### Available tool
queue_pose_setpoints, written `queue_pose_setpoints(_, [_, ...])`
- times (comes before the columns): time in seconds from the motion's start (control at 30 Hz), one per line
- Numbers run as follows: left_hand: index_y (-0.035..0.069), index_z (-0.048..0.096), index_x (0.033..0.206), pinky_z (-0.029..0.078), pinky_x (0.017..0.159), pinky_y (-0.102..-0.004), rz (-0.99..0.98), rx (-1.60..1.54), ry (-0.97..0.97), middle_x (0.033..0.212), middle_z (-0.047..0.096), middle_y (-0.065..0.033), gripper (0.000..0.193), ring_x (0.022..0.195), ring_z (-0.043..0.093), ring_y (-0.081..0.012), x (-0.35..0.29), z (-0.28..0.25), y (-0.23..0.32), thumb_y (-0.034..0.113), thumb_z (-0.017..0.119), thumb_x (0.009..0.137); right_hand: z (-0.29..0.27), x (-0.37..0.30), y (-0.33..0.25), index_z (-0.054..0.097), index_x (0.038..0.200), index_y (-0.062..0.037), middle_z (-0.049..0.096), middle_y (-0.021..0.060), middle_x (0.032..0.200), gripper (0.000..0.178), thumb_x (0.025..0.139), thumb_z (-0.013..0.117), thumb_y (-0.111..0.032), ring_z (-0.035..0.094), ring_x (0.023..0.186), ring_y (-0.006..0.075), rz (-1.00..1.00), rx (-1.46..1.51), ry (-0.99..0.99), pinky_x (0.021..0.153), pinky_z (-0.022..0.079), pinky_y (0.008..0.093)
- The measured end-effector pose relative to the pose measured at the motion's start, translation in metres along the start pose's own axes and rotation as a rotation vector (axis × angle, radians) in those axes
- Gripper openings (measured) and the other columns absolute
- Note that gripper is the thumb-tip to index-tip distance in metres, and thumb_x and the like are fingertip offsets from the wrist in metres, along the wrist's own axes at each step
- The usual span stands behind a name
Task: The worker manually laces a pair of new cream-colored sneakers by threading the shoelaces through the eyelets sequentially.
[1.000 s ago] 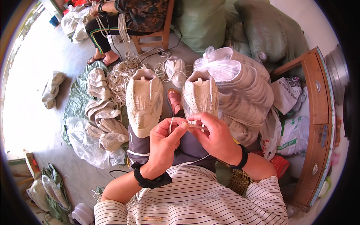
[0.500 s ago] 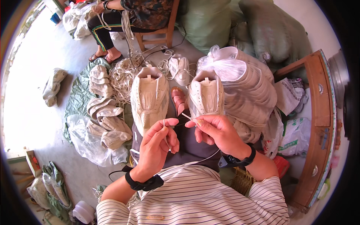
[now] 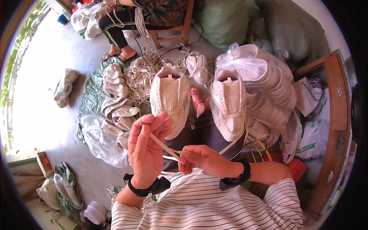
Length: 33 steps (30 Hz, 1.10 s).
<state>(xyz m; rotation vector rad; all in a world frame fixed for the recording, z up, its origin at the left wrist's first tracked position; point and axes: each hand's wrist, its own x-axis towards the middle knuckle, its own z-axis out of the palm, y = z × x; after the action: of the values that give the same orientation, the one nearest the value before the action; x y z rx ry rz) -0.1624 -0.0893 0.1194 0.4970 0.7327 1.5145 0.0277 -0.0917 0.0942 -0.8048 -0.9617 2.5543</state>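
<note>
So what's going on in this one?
A person sits with a flat, cream fabric lace stretched between both bare hands: the raised left hand pinches it, and the right hand grips it lower down. Two cream mesh sneakers stand just beyond, no lace crossing their tongues. Further off, another person sits on a brown wooden chair.

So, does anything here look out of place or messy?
Nothing looks plainly damaged. The heap of pale laces on the floor beyond the left-hand shoe looks untidy, its strands tangled every which way. A pale bundle also lies alone at far left, seemingly stray.
</note>
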Motion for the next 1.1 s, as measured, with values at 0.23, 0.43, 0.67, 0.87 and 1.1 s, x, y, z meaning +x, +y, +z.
queue_pose_setpoints(0.23, [0.007, 0.049, 0.125, 0.034, 0.049, -0.0217, -0.11, -0.13, 0.017, 0.069, 0.047, -0.0004, 0.024, 0.051, 0.039, -0.0072, 0.023, -0.011, 0.0, 0.016, 0.04, 0.104, 0.003, 0.023, 0.014, 0.056, 0.093, -0.0042, 0.062, 0.0019, 0.084, 0.036, 0.104, 0.043, -0.036, 0.056, 0.069, 0.0077, 0.06, 0.085, 0.01, 0.064, 0.045, 0.0215])
queue_pose_setpoints(0.43, [0.001, 0.053, 0.121, 0.026, 0.045, -0.0196, -0.104, 0.097, 0.053, 0.063, 0.038, 0.0052, 0.024, 0.049, 0.032, -0.0021, 0.06, -0.033, 0.002, 0.011, 0.043, 0.102, -0.034, 0.049, -0.015, 0.063, 0.11, 0.0012, 0.062, 0.0014, 0.081, 0.03, 0.102, 0.051, -0.025, 0.055, 0.066, 0.0072, -0.397, -0.453, 0.494, 0.06, 0.046, 0.0237])
queue_pose_setpoints(0.67, [0.002, 0.06, 0.109, 0.021, 0.049, -0.0176, 0.066, 0.996, 0.044, 0.066, 0.04, 0.0096, 0.017, 0.055, 0.029, 0.0014, 0.094, -0.08, -0.022, 0.009, 0.062, 0.094, -0.054, 0.077, -0.021, 0.067, 0.095, 0.0004, 0.059, 0.0154, 0.062, 0.021, 0.096, 0.058, -0.019, 0.058, 0.053, 0.0249, -0.412, -0.931, 0.725, 0.055, 0.045, 0.0329])
queue_pose_setpoints(0.87, [0.003, 0.053, 0.104, 0.026, 0.049, -0.0168, -0.017, 1.06, 0.014, 0.066, 0.041, 0.0091, 0.023, 0.057, 0.035, 0.0018, 0.105, -0.089, -0.036, 0.004, 0.069, 0.087, -0.061, 0.094, -0.03, 0.064, 0.084, -0.0038, 0.062, 0.0179, 0.066, 0.023, 0.094, 0.058, -0.024, 0.063, 0.063, 0.0373, -0.449, -1.083, 0.778, 0.056, 0.047, 0.0459])
queue_pose_setpoints(1.1, [0.005, 0.049, 0.101, 0.025, 0.049, -0.0172, -0.058, 1.059, -0.008, 0.064, 0.04, 0.0087, 0.027, 0.055, 0.033, 0.0011, 0.12, -0.093, -0.043, 0.006, 0.07, 0.085, -0.073, 0.11, -0.034, 0.061, 0.077, -0.0051, 0.061, 0.0181, 0.061, 0.026, 0.093, 0.06, -0.026, 0.062, 0.059, 0.0367, -0.43, -1.22, 0.782, 0.053, 0.047, 0.047])
